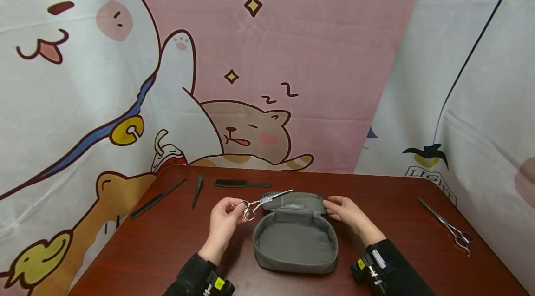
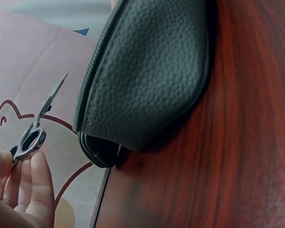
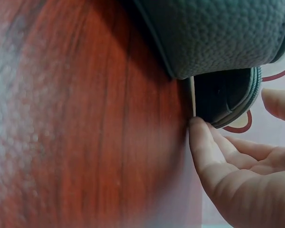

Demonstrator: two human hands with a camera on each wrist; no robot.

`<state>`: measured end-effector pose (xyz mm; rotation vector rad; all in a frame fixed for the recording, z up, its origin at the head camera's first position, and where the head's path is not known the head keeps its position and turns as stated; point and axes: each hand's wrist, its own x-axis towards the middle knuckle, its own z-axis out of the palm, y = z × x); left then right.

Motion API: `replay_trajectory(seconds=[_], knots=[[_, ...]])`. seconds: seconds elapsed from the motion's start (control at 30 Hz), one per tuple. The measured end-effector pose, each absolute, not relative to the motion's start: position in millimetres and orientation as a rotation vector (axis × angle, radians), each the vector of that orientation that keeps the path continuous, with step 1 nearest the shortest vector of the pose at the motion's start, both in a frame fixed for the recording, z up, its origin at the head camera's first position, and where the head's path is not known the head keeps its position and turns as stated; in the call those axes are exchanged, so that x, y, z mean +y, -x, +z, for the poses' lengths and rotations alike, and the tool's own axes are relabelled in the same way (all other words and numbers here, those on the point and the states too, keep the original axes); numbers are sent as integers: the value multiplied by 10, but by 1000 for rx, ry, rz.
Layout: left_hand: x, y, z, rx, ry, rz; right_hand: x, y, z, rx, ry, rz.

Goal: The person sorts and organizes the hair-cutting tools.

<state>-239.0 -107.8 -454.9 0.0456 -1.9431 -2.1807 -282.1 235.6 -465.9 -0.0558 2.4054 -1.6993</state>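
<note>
In the head view a grey zippered case (image 1: 295,245) lies opened on the table, its lid (image 1: 307,200) folded back and its inside bare. My left hand (image 1: 223,221) pinches a pair of silver hairdressing scissors (image 1: 255,207) by the finger loops, blades pointing right over the lid. The left wrist view shows the scissors (image 2: 35,126) raised beside the case's pebbled side (image 2: 152,71). At the lid's right edge is my right hand (image 1: 349,214). In the right wrist view its fingertips (image 3: 198,126) touch the lid's edge (image 3: 242,109), with the thumb held apart.
Along the back of the brown table (image 1: 175,240) lie a black comb (image 1: 242,183), a dark hair clip (image 1: 198,191) and a long thin dark comb (image 1: 159,198). Another pair of scissors (image 1: 447,226) lies at the right. A printed cloth (image 1: 326,54) hangs behind.
</note>
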Motion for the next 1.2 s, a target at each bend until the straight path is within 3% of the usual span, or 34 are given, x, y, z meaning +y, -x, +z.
replay_trajectory(seconds=[0.27, 1.2], knots=[[-1102, 2426, -4559, -1996, -61, -2138, 2349, 2890, -4723, 2319, -34, -1773], [-1292, 2595, -4514, -1925, -164, -2185, 2307, 2870, -4673, 2403, 110, -1938]])
